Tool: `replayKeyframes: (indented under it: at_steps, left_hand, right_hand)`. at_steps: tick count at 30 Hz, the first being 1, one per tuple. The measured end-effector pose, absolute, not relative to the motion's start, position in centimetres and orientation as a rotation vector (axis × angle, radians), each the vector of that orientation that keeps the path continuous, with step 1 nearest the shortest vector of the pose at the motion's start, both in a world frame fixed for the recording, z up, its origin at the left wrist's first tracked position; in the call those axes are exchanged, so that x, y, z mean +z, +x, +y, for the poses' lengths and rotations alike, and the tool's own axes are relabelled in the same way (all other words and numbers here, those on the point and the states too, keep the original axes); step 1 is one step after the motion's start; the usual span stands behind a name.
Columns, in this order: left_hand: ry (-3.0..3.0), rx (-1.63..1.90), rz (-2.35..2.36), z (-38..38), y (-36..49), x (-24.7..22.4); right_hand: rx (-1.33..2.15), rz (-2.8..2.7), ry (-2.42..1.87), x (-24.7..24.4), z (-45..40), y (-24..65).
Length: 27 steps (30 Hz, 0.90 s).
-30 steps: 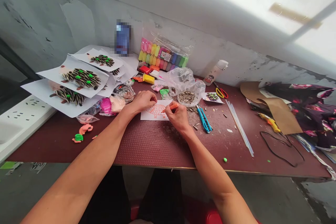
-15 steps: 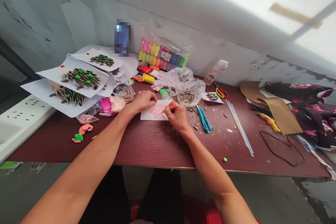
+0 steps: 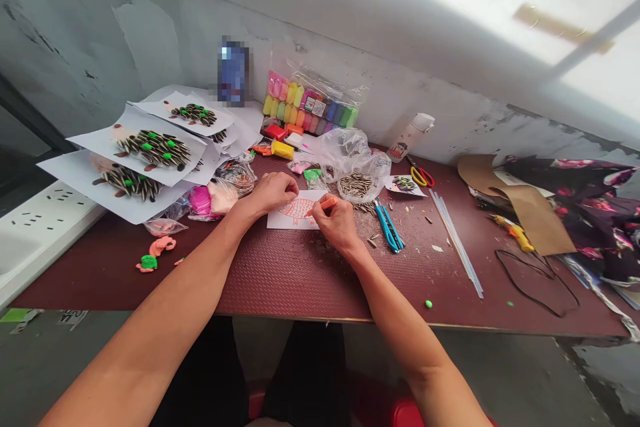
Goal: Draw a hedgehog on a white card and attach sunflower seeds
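Observation:
A small white sheet of paper (image 3: 280,221) lies on the table with an oval, patterned orange drawing on it. My right hand (image 3: 341,223) is closed around an orange marker (image 3: 328,203), its tip at the lower right part of the drawing. My left hand (image 3: 274,192) rests at the paper's upper left edge, its fingers bent and pressed together on the sheet. Just beyond my right hand, striped sunflower seeds (image 3: 356,184) lie in and around a clear plastic bag (image 3: 345,147). A turquoise utility knife (image 3: 389,227) is on the table right of that hand.
Paper sheets with seed hedgehogs (image 3: 155,147) are stacked at left, beside a white power strip (image 3: 40,227). Coloured clay packs (image 3: 313,103) lean on the wall. Scissors (image 3: 421,175), glue sticks (image 3: 456,242), a yellow glue gun (image 3: 520,237) and a white bottle (image 3: 413,137) are to the right.
My right hand with the marker has shifted very slightly at the drawing's lower edge. My left hand stays in place on the paper.

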<state>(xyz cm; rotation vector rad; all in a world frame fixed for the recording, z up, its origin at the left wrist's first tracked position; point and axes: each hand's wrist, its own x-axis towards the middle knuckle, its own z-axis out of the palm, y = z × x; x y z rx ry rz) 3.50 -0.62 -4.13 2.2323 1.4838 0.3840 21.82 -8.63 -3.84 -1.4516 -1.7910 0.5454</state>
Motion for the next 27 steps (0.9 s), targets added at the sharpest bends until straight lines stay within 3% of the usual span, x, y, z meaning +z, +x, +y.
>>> replayKeyframes:
  at_steps: [19,27]
  left_hand:
    - [2.210,0.385,1.491,-0.79,3.55,-3.88]
    - [2.217,0.362,1.495,-0.91,3.63,-3.60]
  right_hand:
    - [0.575,-1.773,-1.442,-3.73,-8.56,21.96]
    - [0.412,-1.677,-1.480,-3.38,-7.94,22.58]
